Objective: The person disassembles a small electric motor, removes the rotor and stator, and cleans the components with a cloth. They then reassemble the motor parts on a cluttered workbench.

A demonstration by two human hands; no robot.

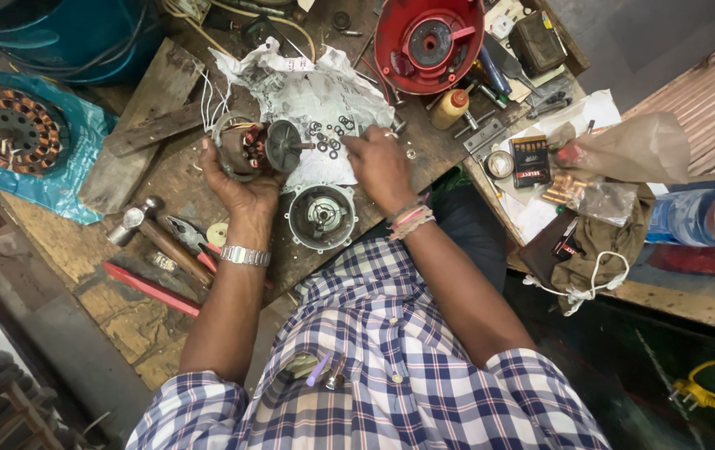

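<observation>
My left hand [236, 179] grips a small electric motor [257, 148] with copper windings, its shaft pointing right over a crumpled sheet of newspaper [307, 92]. My right hand [378, 162] rests palm down on the paper's right edge, fingers bent over several small washers and rings [332, 133]; whether it pinches one I cannot tell. A round metal motor end cover [321, 217] lies on the wooden bench [166, 179] just below the hands.
A red motor housing [428, 40] sits at the top. A hammer [153, 233] and red-handled pliers [195, 242] lie left. A wound stator [7, 129] rests on blue plastic. A small yellow bottle [450, 108], boxes and bags crowd the right.
</observation>
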